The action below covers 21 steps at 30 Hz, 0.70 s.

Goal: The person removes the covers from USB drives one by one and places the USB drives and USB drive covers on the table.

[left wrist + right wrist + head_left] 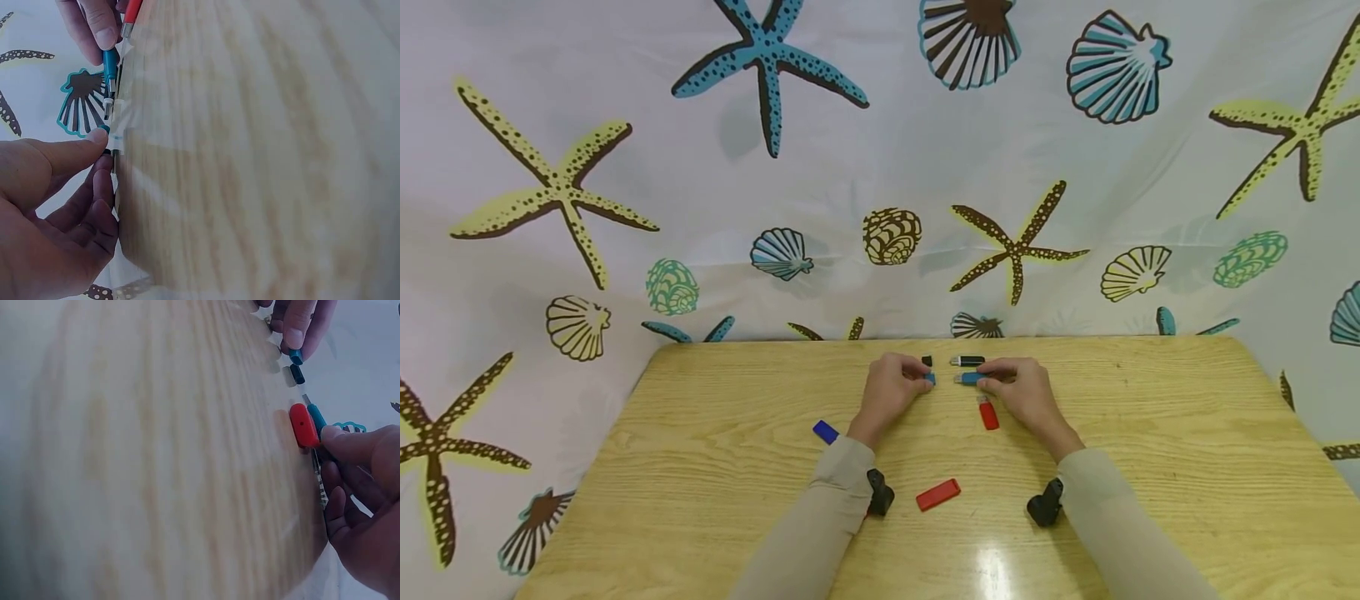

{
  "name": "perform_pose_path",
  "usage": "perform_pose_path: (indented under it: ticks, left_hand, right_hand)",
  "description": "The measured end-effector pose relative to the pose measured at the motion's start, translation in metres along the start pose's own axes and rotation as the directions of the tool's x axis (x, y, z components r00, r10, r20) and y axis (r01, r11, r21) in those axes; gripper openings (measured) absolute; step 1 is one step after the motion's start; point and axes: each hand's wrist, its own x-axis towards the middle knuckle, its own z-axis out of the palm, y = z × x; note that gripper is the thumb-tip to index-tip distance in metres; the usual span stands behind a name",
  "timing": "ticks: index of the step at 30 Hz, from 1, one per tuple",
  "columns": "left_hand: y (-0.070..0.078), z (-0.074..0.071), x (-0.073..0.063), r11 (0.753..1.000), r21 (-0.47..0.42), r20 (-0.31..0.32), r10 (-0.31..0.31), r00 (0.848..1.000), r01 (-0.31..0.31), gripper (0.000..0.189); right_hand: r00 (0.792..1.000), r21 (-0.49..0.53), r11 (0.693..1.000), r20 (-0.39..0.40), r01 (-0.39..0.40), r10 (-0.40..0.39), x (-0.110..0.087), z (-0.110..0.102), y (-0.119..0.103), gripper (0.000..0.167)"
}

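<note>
Between thumb and fingers my left hand (891,385) pinches a small light blue cap (930,378). Facing it, my right hand (1021,390) pinches a light blue USB stick (970,378), its metal plug pointing left toward the cap with a gap between them. In the right wrist view the blue stick (317,419) lies just past a red USB stick (303,426). Beyond the left fingertips sits a black cap (927,361). A black USB stick (967,361) lies right behind the blue one, plug also to the left. The red stick's plug end points away from me.
A red USB stick or cover (938,494) lies nearer me between the forearms. A dark blue one (825,431) is beside the left wrist, partly behind the sleeve. The wooden table (1150,400) ends at a patterned cloth (850,283) behind the hands.
</note>
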Motion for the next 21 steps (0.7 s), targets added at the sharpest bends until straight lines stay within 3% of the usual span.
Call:
perform_pose_path:
  ticks: [12, 21]
  left_hand:
    - [0.0003, 0.0023, 0.0008, 0.997, 0.048, -0.008, -0.054, 0.999, 0.054, 0.01]
    - [0.0024, 0.0023, 0.0016, 0.997, 0.068, 0.017, -0.041, 0.999, 0.04, 0.012]
  right_hand:
    - [1.0, -0.025, 1.0, 0.006, 0.015, -0.015, -0.0004, 0.0023, 0.0, 0.017]
    - [1.0, -0.039, 0.999, 0.004, 0.013, -0.013, 0.0005, 0.0024, 0.0003, 0.017]
